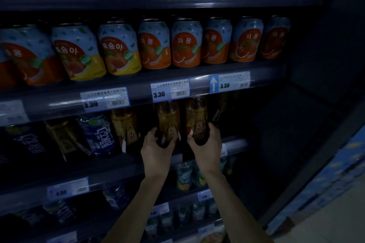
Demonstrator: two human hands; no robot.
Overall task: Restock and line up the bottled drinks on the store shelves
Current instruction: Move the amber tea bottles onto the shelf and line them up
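Both hands, left (158, 147) and right (207, 145), each grip an upright amber bottle (168, 118), caps up.

You can read Korean words on the cans on the upper shelf. The orange cans (186, 43) say "자몽". The yellow cans (118, 49) say "승아" after a hidden first letter. On the front edge of that shelf, three price tags (170, 91) each say "3.30". The right tag has a white arrow (213, 84) pointing up. The two brown bottles (168, 122) you hold show a red "东鹏" badge. The blue bottle (98, 134) has big white Chinese letters, hard to read.
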